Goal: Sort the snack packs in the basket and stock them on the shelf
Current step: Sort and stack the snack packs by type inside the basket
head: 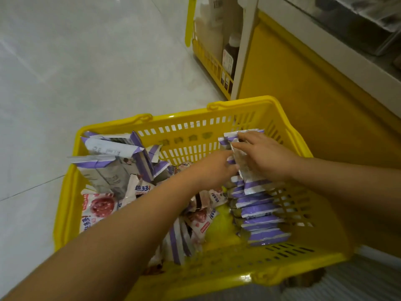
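We judge sorting half done: our right hand (pixel 268 157) pinches purple packs (pixel 258 210) rowed along the yellow basket (pixel 186 124) right wall. We cannot tell the grip of our left hand (pixel 213 168). Red packs (pixel 101 206) lie loose at its left, and shelving remains.

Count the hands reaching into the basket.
2: the left hand at the middle, the right hand near the far right corner, both gripping a pack.

Yellow baskets numbered two: near basket (pixel 184 127), far basket (pixel 207 58). Hands numbered two: left hand (pixel 214 168), right hand (pixel 267 157). Snack packs (pixel 258 210) overlapped past exact count.
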